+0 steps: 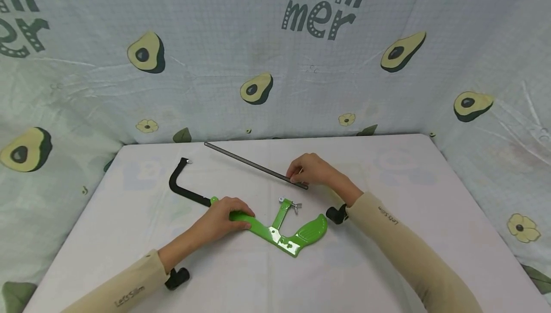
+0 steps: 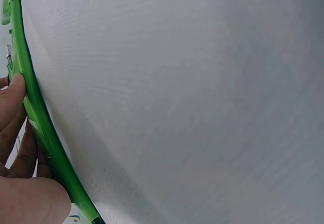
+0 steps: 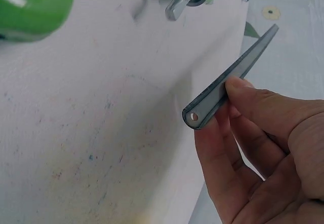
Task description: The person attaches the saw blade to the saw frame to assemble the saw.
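A white desk [image 1: 387, 255] stands enclosed on three sides by a draped pale blue cloth [image 1: 215, 40] printed with halved avocados [image 1: 146, 52], small yellow flowers [image 1: 522, 227] and the dotted lettering "Summer" [image 1: 325, 2]. Light falls evenly and softly, and faint coloured smudges mark the creased, slightly worn desk cover.

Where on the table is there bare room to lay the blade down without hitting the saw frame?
Bare table lies right of the right hand, out to the right edge, and along the near edge below the green hacksaw frame. The centre is crowded: the left hand grips the frame, the wing nut sits beside it, and the saw blade crosses behind.
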### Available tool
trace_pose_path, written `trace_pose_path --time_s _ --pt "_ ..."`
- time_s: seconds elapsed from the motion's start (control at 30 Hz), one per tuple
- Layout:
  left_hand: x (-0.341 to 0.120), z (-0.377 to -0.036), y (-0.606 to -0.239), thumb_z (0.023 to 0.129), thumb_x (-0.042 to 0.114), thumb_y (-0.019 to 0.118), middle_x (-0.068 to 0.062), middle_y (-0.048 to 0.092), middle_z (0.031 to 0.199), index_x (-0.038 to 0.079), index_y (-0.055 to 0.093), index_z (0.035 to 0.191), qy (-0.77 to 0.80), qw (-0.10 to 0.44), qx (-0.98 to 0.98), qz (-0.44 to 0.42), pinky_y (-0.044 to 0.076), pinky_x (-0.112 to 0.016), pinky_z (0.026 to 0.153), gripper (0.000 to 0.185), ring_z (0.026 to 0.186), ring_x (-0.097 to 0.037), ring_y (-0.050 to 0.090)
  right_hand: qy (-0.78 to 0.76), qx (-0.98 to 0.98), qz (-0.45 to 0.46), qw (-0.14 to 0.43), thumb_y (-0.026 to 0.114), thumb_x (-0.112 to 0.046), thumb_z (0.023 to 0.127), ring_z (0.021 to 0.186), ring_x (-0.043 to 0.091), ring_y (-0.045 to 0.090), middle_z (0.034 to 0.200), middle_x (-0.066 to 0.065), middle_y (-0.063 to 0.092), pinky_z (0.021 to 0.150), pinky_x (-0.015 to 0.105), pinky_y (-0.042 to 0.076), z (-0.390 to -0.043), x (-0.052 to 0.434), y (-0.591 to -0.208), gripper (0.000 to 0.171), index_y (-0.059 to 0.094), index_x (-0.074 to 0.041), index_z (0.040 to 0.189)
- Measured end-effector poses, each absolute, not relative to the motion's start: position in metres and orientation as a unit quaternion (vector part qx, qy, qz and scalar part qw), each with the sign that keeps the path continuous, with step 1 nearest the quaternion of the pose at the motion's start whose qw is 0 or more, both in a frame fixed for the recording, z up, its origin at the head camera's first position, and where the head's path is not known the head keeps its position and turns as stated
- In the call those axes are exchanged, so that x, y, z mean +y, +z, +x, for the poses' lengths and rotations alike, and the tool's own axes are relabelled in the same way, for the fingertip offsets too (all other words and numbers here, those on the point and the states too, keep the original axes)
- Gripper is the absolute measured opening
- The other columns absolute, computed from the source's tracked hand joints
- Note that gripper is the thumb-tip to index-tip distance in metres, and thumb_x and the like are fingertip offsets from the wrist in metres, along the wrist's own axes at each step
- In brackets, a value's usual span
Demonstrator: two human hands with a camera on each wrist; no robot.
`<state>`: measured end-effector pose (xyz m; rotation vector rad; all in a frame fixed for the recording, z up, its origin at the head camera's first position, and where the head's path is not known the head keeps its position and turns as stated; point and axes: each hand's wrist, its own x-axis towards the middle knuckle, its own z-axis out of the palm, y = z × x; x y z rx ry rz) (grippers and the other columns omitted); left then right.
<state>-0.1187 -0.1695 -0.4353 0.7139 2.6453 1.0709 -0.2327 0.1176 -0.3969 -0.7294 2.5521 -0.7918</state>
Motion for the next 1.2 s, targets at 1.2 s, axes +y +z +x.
trace_pose_path --time_s 1.2 --pt "-0.167 -0.118 -0.436 0.085 0.013 0.082 0.008 0.073 0.105 0.014 0.077 0.106 0.353 0.083 0.896 0.256 0.048 -0.039 0.093 0.022 0.104 -0.017 0.062 -0.384 0.853 -0.245 0.254 0.071 -0.008 0.096 0.08 0.012 0.067 0.092 0.003 0.074 0.071 0.028 0.059 -0.23 0.088 -0.395 0.012 0.074 -0.004 0.107"
